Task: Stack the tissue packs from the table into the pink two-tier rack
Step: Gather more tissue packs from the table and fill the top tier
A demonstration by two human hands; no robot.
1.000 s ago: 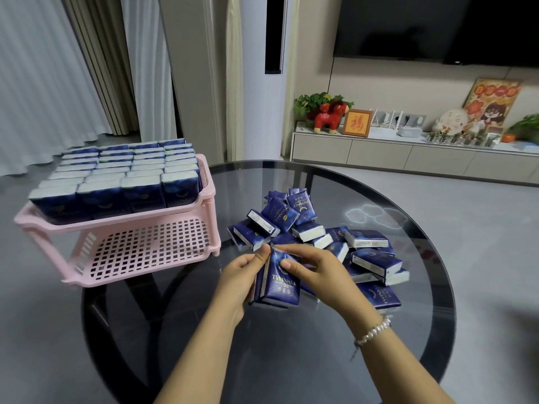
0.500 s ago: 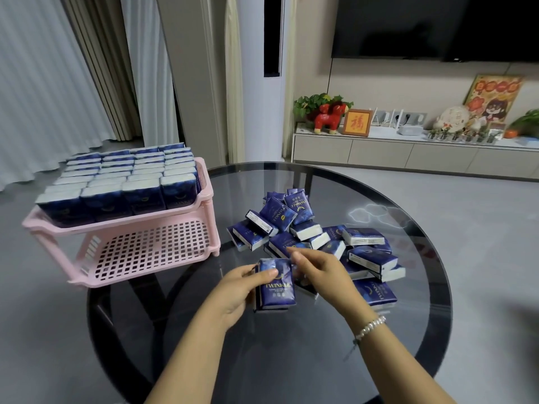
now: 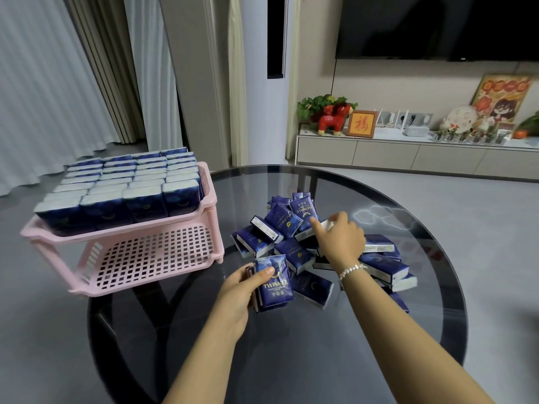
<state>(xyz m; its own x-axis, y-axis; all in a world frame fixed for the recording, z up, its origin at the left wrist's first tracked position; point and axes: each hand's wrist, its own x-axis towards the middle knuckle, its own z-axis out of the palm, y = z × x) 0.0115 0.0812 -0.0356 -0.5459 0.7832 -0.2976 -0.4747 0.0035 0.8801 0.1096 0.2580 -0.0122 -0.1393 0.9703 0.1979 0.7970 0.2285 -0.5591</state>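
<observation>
A person's left hand (image 3: 239, 290) grips a small upright bundle of blue tissue packs (image 3: 272, 282) near the pink rack (image 3: 211, 243), while the right hand (image 3: 339, 239), fingers curled, pinches another from the pile (image 3: 294, 228); squaring edges before loading likely helps.

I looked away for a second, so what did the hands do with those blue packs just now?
The right hand let go of the small stack of packs and reached further back into the loose pile, where it now touches another pack. The left hand alone now grips the stack. The pink rack is unchanged: top tier full, bottom tier bare.
</observation>
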